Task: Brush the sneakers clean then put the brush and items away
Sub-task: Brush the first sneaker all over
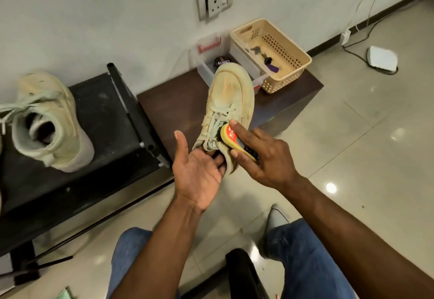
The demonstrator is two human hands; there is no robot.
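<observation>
Brush on a held sneaker, above the brown worktop.

The left hand holds a sneaker by its heel opening, fingers tucked inside, thumb raised, toe pointing toward the wall. The right hand grips a yellow brush and presses it against the sneaker's side by the laces, index finger stretched along the brush. The worktop lies under the sneaker; on its far end stand a clear box holding a polish tin, and just right of it a beige basket. Left of the worktop, a second sneaker stands on a black rack.
</observation>
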